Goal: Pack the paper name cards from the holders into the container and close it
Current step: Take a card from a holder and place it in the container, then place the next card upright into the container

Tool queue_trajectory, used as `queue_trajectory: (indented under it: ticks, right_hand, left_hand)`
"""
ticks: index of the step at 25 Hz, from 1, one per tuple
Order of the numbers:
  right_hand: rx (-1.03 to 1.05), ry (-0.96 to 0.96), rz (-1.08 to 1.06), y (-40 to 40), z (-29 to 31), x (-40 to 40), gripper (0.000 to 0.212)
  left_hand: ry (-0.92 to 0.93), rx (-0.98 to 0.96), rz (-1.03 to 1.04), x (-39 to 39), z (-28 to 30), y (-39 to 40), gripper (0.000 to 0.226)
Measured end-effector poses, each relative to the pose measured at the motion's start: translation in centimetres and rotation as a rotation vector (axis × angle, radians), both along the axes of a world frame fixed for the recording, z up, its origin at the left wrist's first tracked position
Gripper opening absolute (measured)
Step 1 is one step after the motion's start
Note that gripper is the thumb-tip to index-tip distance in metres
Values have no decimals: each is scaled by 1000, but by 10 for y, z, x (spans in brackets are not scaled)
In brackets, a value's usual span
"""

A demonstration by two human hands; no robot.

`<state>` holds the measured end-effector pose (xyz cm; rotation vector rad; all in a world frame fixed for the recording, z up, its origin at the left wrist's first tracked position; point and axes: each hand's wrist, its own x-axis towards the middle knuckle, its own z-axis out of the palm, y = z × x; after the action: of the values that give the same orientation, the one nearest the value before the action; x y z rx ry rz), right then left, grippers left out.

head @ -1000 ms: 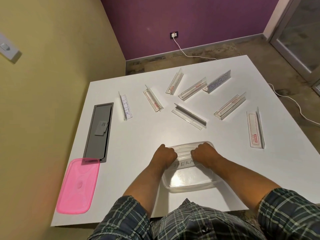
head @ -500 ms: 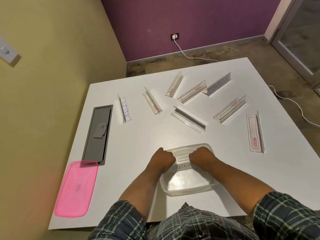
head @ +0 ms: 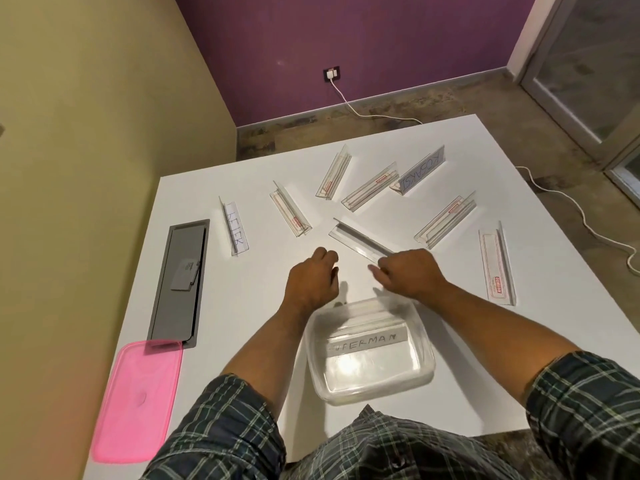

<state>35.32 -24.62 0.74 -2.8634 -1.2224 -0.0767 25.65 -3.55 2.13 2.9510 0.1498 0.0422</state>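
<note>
A clear plastic container (head: pixel 420 367) stands at the near edge of the white table (head: pixel 571 306). One paper name card (head: pixel 367 342) with handwriting lies flat inside it. My left hand (head: pixel 313 277) and my right hand (head: pixel 407 273) hover just beyond the container and hold nothing. The left hand's fingers are loosely curled. The right hand's fingertips lie at the near end of an empty clear holder (head: pixel 356 239). Several clear holders fan out behind. One at the back right (head: pixel 420 174) and one at the left (head: pixel 235 226) show handwritten cards. The pink lid (head: pixel 135 400) lies at the near left corner.
A grey cable hatch (head: pixel 180 282) is set into the table's left side, its near end under the pink lid. Other holders with red labels lie at the right (head: pixel 497 265) and in the middle back (head: pixel 445 220). A white cable (head: pixel 588 216) runs over the floor.
Both hands have lifted out of the container and moved forward over the table, leaving the card lying inside. The camera has tilted so the table sits lower in view.
</note>
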Motion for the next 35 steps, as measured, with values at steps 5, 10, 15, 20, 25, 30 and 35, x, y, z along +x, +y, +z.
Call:
queue_trajectory:
  ticks: [5,10,15,20,25,30,35]
  right_hand:
    - [-110,492,-562,-19,-18,51,31]
    - [-73,579,-631,-17,-38,61,42]
    - [65,630,-588,3,-48,67,35]
    - [-124,451,-400,13,-56,82,16]
    - [-214,274,-221,12,-60,84,14]
    - [-90,50,-53,8,-45,71,9]
    - [59,-68,167,2,-17,58,22]
  left_hand:
    - [255,12,27,38,-5,10,63]
    - [549,-46,27,65,-22,9,81]
    - [663,-268,62,97,-35,0,92]
    - [605,-434,131,114,-48,-9,90]
    - [512,-565,268,109,-50,-2,82]
    - [244,-968,697,99,-31,15,61]
    - [45,-1323,1073,75,-12,44,22]
